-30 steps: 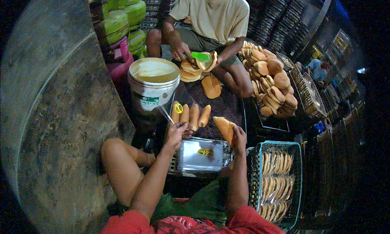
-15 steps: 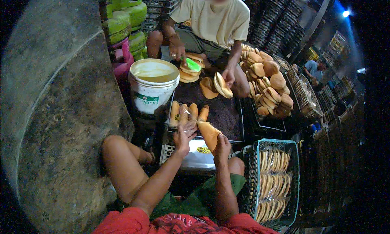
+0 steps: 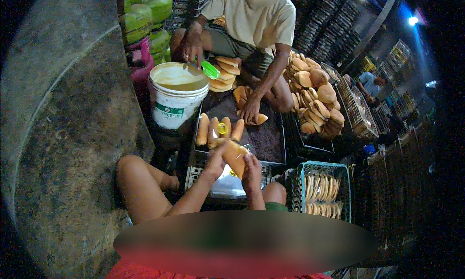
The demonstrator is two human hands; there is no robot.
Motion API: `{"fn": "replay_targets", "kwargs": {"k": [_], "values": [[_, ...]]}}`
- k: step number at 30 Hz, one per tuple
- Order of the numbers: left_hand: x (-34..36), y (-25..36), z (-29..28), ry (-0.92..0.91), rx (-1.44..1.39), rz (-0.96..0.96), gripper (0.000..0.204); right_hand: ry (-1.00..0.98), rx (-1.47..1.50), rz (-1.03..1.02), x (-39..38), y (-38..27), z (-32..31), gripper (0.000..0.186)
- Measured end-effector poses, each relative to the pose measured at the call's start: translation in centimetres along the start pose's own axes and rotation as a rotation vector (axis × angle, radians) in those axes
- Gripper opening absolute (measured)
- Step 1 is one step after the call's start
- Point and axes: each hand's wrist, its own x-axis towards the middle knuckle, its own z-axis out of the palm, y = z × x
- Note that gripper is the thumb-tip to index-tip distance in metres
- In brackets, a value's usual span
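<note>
Over clear-bag stack, L hand & R hand are curled round one bread roll w/ clear film; too hard squeeze might dent roll.

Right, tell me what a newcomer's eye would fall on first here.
Probably the bun held between the person's left hand and right hand, near the middle of the view. Next, perhaps, the big heap of buns at the upper right, and the white bucket to the tray's upper left. The bright green tool in the co-worker's right hand also stands out, by the bucket's rim.
</note>
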Motion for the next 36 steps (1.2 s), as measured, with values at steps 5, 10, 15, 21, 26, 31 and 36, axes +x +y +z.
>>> {"fn": "replay_targets", "kwargs": {"k": [5,10,15,21,26,31,36], "values": [[0.0,0.5,0.9,0.331,-0.116,0.290,0.044,0.114,-0.174,0.130,-1.9,1.7,0.3,0.037],[-3.8,-3.8,4.2,0.173,0.312,0.150,0.039,0.218,-0.590,-0.178,-1.2,2.0,-0.5,0.027],[-3.8,-5.5,3.7,0.012,0.189,0.171,0.041,0.292,-0.735,-0.213,-2.0,-4.3,-6.5,0.036],[-4.6,-7.4,4.5,-0.339,1.164,0.091,0.029,0.110,-0.628,0.046,-4.6,-10.9,-14.6,0.062],[-0.9,-1.9,-1.9,-0.290,2.111,0.269,0.056,0.679,-0.757,-0.371,-15.0,-19.6,-29.4,0.045],[0.3,-1.0,-3.7,-0.282,2.252,0.159,0.056,1.545,-1.192,-0.469,-25.6,-23.5,-41.7,0.053],[-0.8,-0.3,-1.1,-0.191,2.087,0.216,0.035,1.585,-1.416,0.526,-31.1,-17.7,-49.8,0.054]]}}
